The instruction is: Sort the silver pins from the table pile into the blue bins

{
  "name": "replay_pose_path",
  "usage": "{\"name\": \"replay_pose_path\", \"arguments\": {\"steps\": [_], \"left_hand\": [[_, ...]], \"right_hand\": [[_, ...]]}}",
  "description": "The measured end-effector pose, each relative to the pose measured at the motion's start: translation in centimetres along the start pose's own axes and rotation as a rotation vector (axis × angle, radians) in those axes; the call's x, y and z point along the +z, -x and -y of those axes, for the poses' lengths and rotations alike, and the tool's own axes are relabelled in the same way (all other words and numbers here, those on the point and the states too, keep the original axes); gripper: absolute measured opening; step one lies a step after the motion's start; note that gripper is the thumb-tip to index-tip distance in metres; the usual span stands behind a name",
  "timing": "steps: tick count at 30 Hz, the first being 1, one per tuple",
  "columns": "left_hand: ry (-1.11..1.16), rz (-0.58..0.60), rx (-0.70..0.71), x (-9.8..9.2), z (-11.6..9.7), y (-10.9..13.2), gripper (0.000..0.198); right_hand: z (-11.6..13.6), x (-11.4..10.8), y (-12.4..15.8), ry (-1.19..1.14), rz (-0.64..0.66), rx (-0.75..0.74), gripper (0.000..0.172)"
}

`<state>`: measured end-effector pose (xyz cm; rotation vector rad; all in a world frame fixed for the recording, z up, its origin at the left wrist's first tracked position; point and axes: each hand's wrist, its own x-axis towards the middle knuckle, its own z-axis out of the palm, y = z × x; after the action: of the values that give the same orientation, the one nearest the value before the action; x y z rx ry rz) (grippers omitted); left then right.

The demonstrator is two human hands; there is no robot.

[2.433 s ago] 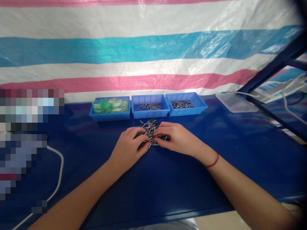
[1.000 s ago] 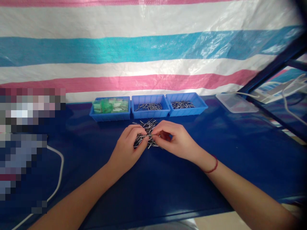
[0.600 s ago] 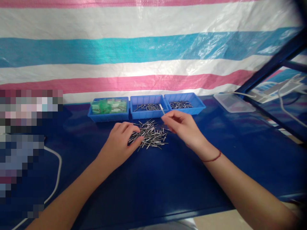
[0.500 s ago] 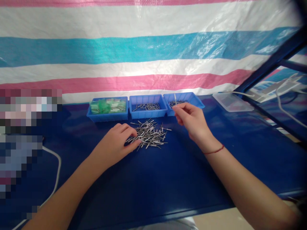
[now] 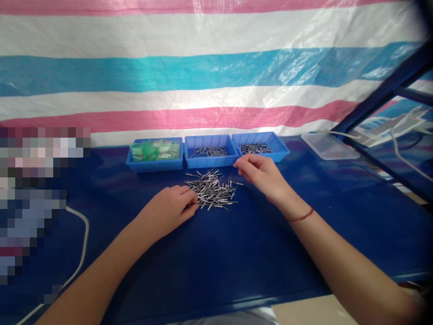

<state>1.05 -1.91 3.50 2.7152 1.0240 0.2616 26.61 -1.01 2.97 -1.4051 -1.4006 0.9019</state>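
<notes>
A loose pile of silver blind rivets (image 5: 216, 192) lies on the blue tabletop. At the pile's left edge is my left hand (image 5: 174, 205), thumb and forefinger pinched together; whatever is between them, if anything, is hidden. My right hand (image 5: 262, 174) hovers to the upper right of the pile, in front of the right blue bin (image 5: 280, 151). Its fingers are closed, and no rivet shows at the fingertips. Rivets lie in that bin and in the middle blue bin (image 5: 211, 161). The left blue bin (image 5: 155, 166) contains green and clear plastic pieces (image 5: 152, 151).
A clear plastic lid (image 5: 331, 146) lies at the back right beside a dark metal frame (image 5: 375, 106). Along the left runs a white cable (image 5: 86, 234). Behind the bins hangs a striped plastic sheet (image 5: 203, 72). The tabletop's front edge (image 5: 216, 309) is near.
My right hand has come down and slightly left from the right bin; the thin rivet at its fingertips no longer shows. My left thumb and forefinger have closed together by the pile.
</notes>
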Motion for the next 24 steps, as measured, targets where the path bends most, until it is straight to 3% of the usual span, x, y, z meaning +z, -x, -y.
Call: {"name": "replay_pose_path", "arguments": {"steps": [5,9,14,24], "left_hand": [[0.191,-0.052,-0.082,-1.0,-0.4,-0.2,0.016],[0.450,-0.052,-0.171,-1.4,-1.0,-0.2,0.020],[0.569,-0.001,-0.195,-0.9,-1.5,-0.2,0.021],[0.574,-0.078,-0.200,-0.8,-1.7,-0.3,0.018]], "right_hand": [[0.8,1.8,2.0,0.156,0.268,-0.244,0.011],[1.8,2.9,3.5,0.101,0.346,-0.272,0.010],[2.7,3.3,4.1,-0.052,0.364,-0.207,0.010],[2.5,3.3,4.2,-0.126,0.316,-0.166,0.011]]}}
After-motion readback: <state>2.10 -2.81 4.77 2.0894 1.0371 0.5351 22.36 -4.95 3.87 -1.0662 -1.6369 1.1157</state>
